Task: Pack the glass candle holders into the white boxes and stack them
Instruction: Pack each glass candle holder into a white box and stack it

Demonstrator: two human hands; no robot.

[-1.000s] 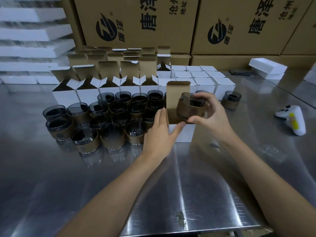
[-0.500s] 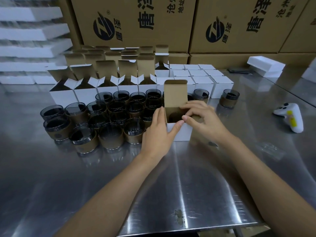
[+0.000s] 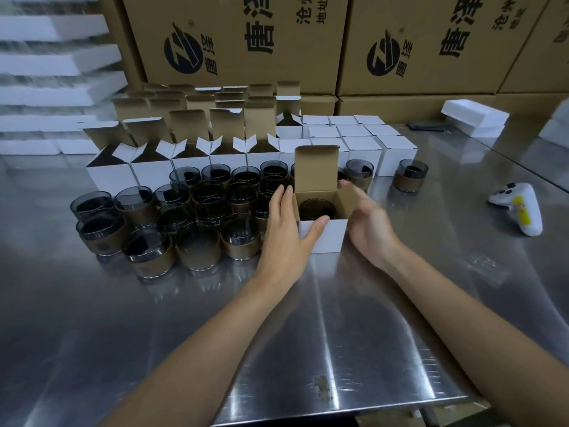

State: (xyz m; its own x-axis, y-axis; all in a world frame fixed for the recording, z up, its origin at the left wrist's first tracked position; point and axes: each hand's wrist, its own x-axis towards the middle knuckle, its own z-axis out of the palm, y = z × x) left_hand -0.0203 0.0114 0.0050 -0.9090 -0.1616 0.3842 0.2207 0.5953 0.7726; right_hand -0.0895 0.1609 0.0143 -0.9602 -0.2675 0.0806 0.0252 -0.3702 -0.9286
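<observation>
A small white box (image 3: 327,235) stands open on the steel table (image 3: 215,334) with its brown lid flap upright. A dark glass candle holder (image 3: 316,209) sits inside it. My left hand (image 3: 284,229) holds the box's left side, thumb across the front wall. My right hand (image 3: 368,220) is at the box's right side, fingers touching the brown side flap. Left of the box stand several glass candle holders (image 3: 197,241) with brown bands. Behind them runs a row of open white boxes (image 3: 154,174). Closed white boxes (image 3: 360,143) stand at the back right.
Two more candle holders (image 3: 411,175) stand right of the packed box. A white game-style controller (image 3: 520,208) lies on the table's right. Big cardboard cartons (image 3: 240,41) line the back; white foam slabs (image 3: 46,63) are stacked at left. The table's front edge is close.
My right hand lowered the candle holder into the box, let it go and moved to the right side flap. My left hand kept holding the box.
</observation>
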